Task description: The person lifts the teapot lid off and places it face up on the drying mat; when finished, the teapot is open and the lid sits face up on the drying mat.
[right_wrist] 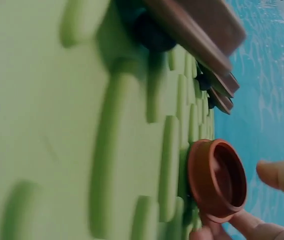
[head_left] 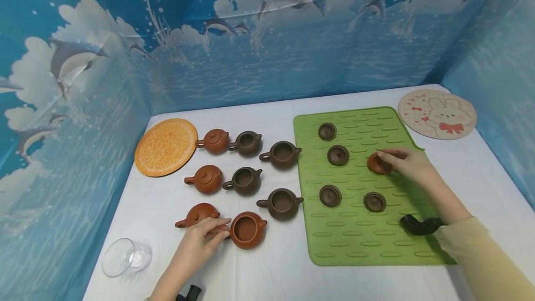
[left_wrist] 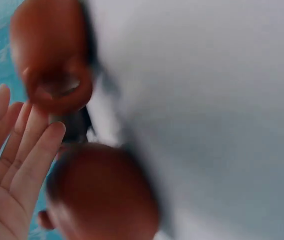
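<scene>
My left hand (head_left: 198, 244) is by the handle of a lidless reddish-brown teapot (head_left: 247, 230). In the left wrist view its fingers extend loosely, with fingertips right at the loop handle (left_wrist: 84, 90). Just beyond that hand stands a lidded reddish teapot (head_left: 201, 212), partly covered by the fingers. On the green mat (head_left: 347, 254), my right hand (head_left: 411, 166) reaches a small reddish lid (head_left: 377, 165) lying underside up. The right wrist view shows the thumb apart from the lid, while the other fingers touch its lower edge.
Several dark brown lids (head_left: 338, 155) lie on the mat. To its left stand lidless dark teapots (head_left: 282, 203) and lidded reddish ones (head_left: 209, 179). A clear glass (head_left: 140, 258) lies at front left, an orange-slice mat (head_left: 166, 147) behind it. A rabbit-print mat (head_left: 437, 114) is at back right.
</scene>
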`<state>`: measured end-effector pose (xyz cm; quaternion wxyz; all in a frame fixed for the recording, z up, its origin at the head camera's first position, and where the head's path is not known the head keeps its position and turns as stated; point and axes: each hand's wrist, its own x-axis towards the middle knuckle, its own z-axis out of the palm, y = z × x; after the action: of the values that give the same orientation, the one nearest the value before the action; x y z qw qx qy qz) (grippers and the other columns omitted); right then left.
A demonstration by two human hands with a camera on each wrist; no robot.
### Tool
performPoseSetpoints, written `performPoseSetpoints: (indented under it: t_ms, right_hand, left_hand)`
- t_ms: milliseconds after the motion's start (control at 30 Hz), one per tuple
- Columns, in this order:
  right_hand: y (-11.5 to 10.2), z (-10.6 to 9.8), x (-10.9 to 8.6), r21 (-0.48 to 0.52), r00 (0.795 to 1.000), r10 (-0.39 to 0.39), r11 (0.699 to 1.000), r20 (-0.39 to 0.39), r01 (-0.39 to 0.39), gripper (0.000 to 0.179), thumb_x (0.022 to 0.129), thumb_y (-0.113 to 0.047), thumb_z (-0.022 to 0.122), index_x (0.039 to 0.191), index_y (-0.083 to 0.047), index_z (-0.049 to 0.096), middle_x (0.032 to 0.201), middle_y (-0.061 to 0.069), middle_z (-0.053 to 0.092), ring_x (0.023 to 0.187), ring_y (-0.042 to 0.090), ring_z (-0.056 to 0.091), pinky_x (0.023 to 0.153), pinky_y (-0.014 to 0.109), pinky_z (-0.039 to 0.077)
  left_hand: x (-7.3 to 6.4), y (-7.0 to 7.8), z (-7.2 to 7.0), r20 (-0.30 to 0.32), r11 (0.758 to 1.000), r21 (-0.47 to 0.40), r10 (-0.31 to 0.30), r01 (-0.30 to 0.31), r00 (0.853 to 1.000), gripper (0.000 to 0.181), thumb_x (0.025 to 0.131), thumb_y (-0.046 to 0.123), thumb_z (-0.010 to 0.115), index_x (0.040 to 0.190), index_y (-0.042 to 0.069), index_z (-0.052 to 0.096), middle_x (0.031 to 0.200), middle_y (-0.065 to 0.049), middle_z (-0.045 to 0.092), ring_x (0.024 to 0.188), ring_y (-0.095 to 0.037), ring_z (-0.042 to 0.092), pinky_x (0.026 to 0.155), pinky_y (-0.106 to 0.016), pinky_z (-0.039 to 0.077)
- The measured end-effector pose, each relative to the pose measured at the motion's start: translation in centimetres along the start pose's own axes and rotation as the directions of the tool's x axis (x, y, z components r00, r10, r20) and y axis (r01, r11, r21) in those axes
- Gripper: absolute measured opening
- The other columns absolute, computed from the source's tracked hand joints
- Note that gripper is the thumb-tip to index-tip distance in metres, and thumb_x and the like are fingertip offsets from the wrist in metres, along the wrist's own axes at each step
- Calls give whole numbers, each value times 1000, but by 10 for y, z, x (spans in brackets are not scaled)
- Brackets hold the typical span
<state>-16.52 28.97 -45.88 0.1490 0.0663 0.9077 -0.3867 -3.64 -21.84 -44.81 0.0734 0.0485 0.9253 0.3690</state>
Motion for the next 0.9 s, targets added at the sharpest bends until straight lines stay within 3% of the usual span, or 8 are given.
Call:
performPoseSetpoints:
  t_ms: [67, 200, 367, 433, 567, 667, 733, 900]
  right_hand:
    - [-3, -3, 0, -30, 1000, -10, 1000, 7, 11, 79, 98, -58, 45, 146, 5, 40, 142, 36, 43, 122, 50, 49, 93, 60, 47]
    - [-15, -6, 3, -63, 999, -37, 997, -2, 36, 80, 98, -59, 46, 147, 3, 38, 147, 37, 36, 130, 55, 38, 100, 68, 36]
    - [-51, 2, 8, -65, 991, -131, 989, -27, 129, 73, 98, -55, 49, 146, 0, 44, 150, 34, 34, 129, 54, 41, 100, 69, 36]
    - [-73, 9, 9, -33, 984, -176, 984, -31, 175, 69, 98, -53, 52, 145, -3, 46, 152, 31, 35, 127, 52, 45, 100, 67, 38]
    - [-119, 30, 13, 51, 961, -275, 960, -25, 276, 60, 97, -46, 59, 142, -7, 52, 147, 23, 46, 125, 44, 50, 100, 59, 43]
    - [-157, 53, 18, 108, 930, -368, 924, -16, 367, 49, 96, -36, 64, 135, -7, 59, 140, 17, 55, 122, 37, 53, 101, 52, 45]
    - [-182, 73, 20, 134, 898, -441, 890, 2, 437, 41, 95, -29, 66, 130, -7, 63, 134, 15, 60, 119, 33, 56, 101, 48, 47]
    - [-236, 128, 23, 156, 817, -560, 826, 133, 541, 30, 94, -23, 68, 121, -9, 68, 124, 8, 67, 120, 25, 61, 103, 42, 48]
  left_hand:
    - [1, 4, -7, -13, 1000, 21, 16, -15, 1000, 31, 84, 4, 76, 112, 16, 74, 93, 12, 67, 87, -1, 68, 78, -15, 55]
    - [6, 13, -28, -71, 996, 72, 63, -58, 996, 31, 85, 6, 76, 114, 16, 73, 96, 9, 70, 88, -4, 69, 77, -17, 56]
    - [22, 16, -61, -171, 977, 159, 172, -145, 970, 30, 86, 7, 75, 115, 13, 72, 100, 3, 73, 88, -10, 71, 77, -24, 59]
    - [32, 13, -75, -206, 970, 180, 199, -163, 958, 29, 87, 7, 74, 116, 11, 72, 102, 0, 74, 89, -13, 71, 78, -21, 58]
    - [53, 4, -102, -226, 981, 164, 141, -105, 964, 28, 92, 12, 70, 120, 9, 70, 106, -7, 74, 94, -20, 71, 78, -15, 55]
    - [71, -9, -116, -204, 991, 130, 59, -33, 977, 30, 95, 17, 66, 123, 6, 68, 110, -13, 73, 100, -28, 70, 82, -28, 58]
    - [81, -20, -120, -183, 993, 115, 16, 6, 983, 31, 97, 19, 64, 125, 5, 67, 114, -16, 71, 105, -33, 68, 86, -41, 57]
    - [98, -46, -114, -129, 989, 136, -35, 52, 991, 29, 98, 15, 62, 125, 5, 66, 119, -18, 69, 114, -37, 64, 92, -51, 54]
